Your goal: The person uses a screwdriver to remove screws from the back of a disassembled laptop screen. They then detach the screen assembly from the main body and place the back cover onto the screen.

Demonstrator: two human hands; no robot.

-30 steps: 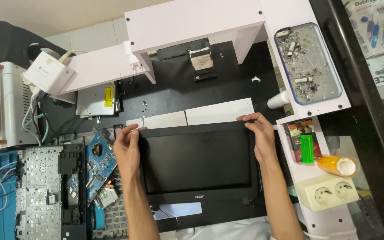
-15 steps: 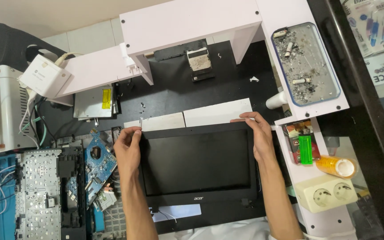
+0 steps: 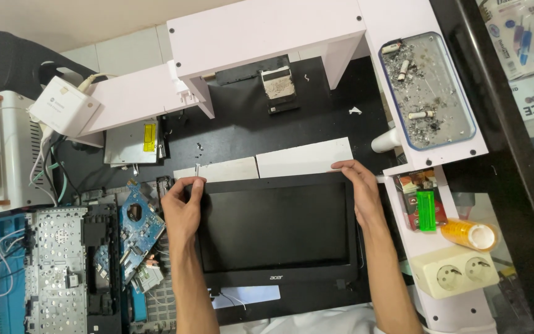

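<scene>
Laptop screen panel [image 3: 276,229], black, flat on dark surface [image 3: 242,133] at centre. Left hand [image 3: 182,213] pinching top corner at 10 o'clock; right hand [image 3: 361,193] closed on corner at 2 o'clock. Judged light, thin, flex-prone, fragile glass; best held by bezel edges.

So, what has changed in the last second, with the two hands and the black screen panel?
Very little. The left hand and the right hand stay on the far corners of the black screen panel; the right one sits slightly further along the far right corner. Nothing was picked up or let go. The white strips, blue circuit board and green lighter lie as before.
</scene>
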